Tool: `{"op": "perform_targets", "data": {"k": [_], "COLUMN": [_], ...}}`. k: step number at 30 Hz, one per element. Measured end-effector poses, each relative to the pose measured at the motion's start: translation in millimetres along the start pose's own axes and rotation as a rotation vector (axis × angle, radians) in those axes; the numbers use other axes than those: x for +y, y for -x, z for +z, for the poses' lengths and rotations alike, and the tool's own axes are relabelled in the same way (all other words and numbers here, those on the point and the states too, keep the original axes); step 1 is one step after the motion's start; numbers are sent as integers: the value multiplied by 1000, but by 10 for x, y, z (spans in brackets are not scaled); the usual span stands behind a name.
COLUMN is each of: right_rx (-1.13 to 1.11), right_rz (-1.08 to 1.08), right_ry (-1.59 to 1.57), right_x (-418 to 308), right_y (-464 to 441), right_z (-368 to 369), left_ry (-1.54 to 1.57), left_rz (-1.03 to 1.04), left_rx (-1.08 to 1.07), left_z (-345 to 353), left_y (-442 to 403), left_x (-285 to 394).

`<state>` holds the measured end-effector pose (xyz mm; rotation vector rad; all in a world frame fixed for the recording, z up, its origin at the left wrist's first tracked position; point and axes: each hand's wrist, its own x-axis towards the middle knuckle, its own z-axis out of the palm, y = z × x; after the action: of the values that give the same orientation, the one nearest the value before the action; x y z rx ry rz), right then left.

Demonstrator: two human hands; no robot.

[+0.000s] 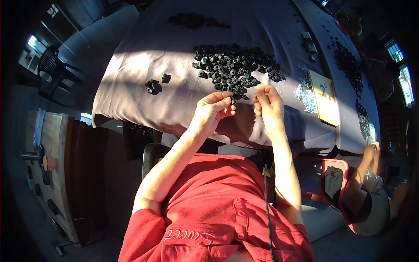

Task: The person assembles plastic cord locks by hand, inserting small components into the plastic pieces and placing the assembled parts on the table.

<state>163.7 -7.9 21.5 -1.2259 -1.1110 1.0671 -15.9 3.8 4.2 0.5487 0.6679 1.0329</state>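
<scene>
My left hand [213, 110] pinches a small black plastic piece [233, 101] between thumb and fingertips, just in front of the near edge of a pile. My right hand [269, 105] is raised a short way to its right, thumb and fingers pressed together; whatever they hold is too small or hidden to name. The pile of black plastic pieces [235, 65] spreads over the cloth-covered table [183, 98] beyond both hands. To the left lie a small cluster of similar pieces [152, 86] and a single one [165, 78] beside it.
Right of my hands, a picture board [324, 98] lies near whitish small pieces [306, 99]. More black pieces [348, 61] are strewn at the far right, where another person's hand [373, 150] rests by the table edge. A dark chair [52, 70] stands at left.
</scene>
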Motion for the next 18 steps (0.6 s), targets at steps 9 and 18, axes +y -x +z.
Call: {"op": "perform_targets", "data": {"k": [9,18], "right_rx": [-204,-211], "right_rz": [41,-61], "right_ry": [-25,98], "right_x": [22,53], "right_y": [152,223], "right_z": [57,228], "left_ry": [47,-1], "left_rz": [34,30], "left_rx": [-9,23], "left_z": [0,9], "left_y": [-5,15], "left_x": [-10,-12]}}
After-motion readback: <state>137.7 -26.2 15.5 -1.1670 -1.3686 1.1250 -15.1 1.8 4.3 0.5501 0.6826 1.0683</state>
